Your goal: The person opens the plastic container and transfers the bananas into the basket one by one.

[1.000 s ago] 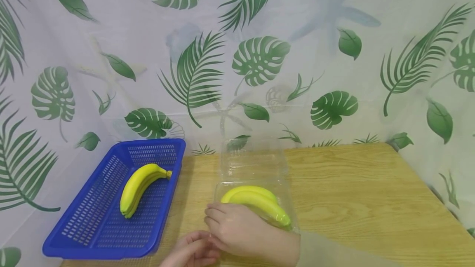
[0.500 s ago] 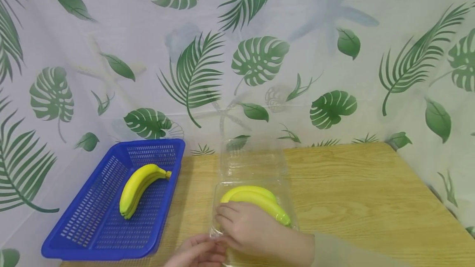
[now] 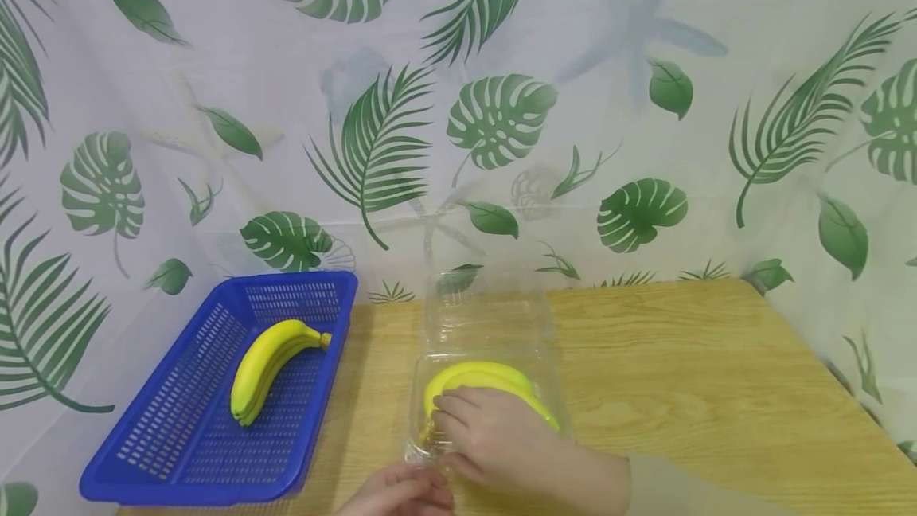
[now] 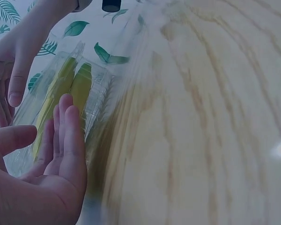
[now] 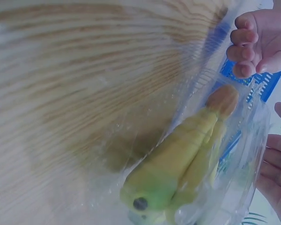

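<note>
A bunch of yellow bananas (image 3: 478, 373) lies in the base of a clear plastic clamshell box (image 3: 418, 412). The box's lid (image 3: 490, 317) stands raised at the back. My right hand (image 3: 497, 436) is over the front of the bananas and hides part of them; in the right wrist view, this hand (image 5: 276, 171) has its fingers extended beside the box wall. Near the front left corner of the box is my left hand (image 3: 404, 492), fingers loosely bent and holding nothing. Whether either hand touches the plastic, I cannot tell.
On the left stands a blue perforated plastic basket (image 3: 193, 420) with another bunch of bananas (image 3: 268, 369) inside. The wooden table (image 3: 688, 388) extends to the right. A leaf-patterned cloth (image 3: 458, 102) hangs behind and at the left.
Both hands have shifted slightly right. The right hand has moved off the box's front left corner and further over the bananas. The bananas' stem end now shows; basket and lid stay put.
</note>
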### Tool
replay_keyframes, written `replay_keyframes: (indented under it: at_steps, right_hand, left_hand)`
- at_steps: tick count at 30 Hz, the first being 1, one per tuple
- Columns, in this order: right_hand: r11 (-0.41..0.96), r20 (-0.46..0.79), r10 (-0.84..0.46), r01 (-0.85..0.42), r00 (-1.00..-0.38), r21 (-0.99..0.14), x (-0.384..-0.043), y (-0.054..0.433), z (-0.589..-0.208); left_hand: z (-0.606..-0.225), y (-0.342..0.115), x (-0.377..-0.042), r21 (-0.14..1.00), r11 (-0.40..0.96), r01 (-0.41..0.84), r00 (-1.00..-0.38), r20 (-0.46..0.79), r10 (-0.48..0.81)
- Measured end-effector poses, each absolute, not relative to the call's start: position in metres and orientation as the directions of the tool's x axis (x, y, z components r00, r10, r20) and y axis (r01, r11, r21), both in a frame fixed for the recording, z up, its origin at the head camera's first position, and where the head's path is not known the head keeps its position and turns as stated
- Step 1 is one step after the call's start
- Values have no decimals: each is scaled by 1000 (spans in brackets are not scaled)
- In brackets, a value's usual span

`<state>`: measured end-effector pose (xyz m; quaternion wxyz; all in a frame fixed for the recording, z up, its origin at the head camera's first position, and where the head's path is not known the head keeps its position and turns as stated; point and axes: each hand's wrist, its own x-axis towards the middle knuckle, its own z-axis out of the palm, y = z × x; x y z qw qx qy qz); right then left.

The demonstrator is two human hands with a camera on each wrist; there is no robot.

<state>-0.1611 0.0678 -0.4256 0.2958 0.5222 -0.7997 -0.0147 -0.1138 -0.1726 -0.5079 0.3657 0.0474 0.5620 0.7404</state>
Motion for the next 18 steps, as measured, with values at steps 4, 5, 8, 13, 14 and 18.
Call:
replay_keyframes:
  at_steps: [4, 5, 8, 13, 14, 18]
  right_hand:
    - [472, 456, -838, -819, -301, 327, -161, 73, -424]
    - [477, 457, -835, -818, -306, 322, -161, 74, -423]
    - [492, 464, -823, -820, -328, 292, -161, 78, -421]
    - [512, 469, -808, -818, -355, 262, -162, 85, -417]
    - [513, 478, -805, -818, -352, 260, -162, 86, -417]
    - [516, 532, -778, -822, -333, 241, -164, 93, -415]
  left_hand:
    - [-510, -170, -114, 889, -64, -454, -737, -334, 588]
    - [-510, -169, -113, 892, -52, -448, -738, -337, 585]
    - [-511, -165, -113, 901, -24, -433, -740, -341, 579]
    - [-513, -158, -112, 912, -1, -411, -741, -333, 583]
    - [-513, -157, -112, 915, 5, -404, -742, -330, 584]
    - [-514, -150, -113, 931, 32, -365, -747, -313, 587]
